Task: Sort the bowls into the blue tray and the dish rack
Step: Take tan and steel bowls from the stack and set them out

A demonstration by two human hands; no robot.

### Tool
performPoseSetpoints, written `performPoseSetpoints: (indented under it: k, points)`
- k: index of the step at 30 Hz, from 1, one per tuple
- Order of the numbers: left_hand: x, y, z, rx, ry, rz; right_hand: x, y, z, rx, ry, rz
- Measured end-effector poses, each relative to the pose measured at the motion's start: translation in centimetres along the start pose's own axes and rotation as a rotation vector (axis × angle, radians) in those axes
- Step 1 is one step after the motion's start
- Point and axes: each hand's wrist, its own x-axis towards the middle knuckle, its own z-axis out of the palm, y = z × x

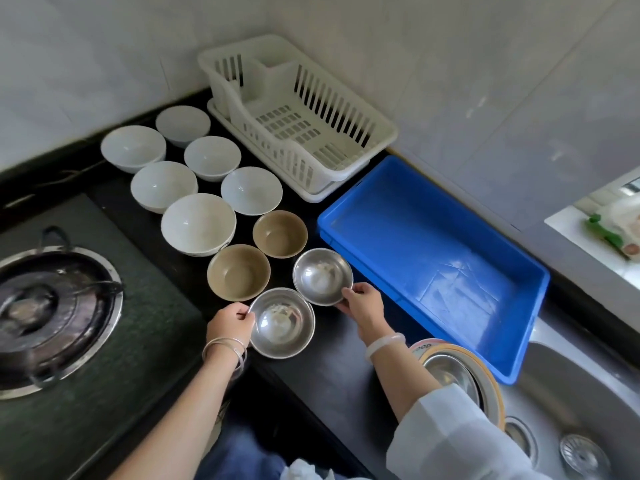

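Note:
Two steel bowls sit on the black counter. My left hand pinches the left rim of the nearer steel bowl. The rim of the farther steel bowl is gripped at its lower right by my right hand. Behind them stand two brown bowls, and several white bowls in rows further back. The blue tray lies to the right with nothing in it. The white dish rack stands at the back corner, also holding nothing.
A gas stove with a dark burner fills the left. A steel sink lies at the lower right, with a steel basin inside an orange-rimmed one by its edge. Tiled walls close off the back and right.

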Motion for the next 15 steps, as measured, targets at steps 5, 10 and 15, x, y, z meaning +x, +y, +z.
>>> performPoseSetpoints:
  k: [5, 10, 15]
  points:
    - [0.15, -0.22, 0.22, -0.029, 0.01, -0.007, 0.41, -0.07, 0.41, 0.03, -0.017, 0.013]
    - [0.08, -0.22, 0.33, -0.047, 0.038, -0.003, 0.5, -0.25, 0.66, 0.035, -0.025, 0.013]
    - [-0.14, -0.25, 0.22, -0.045, 0.08, 0.025, 0.31, -0.22, 0.54, 0.014, -0.05, 0.014]
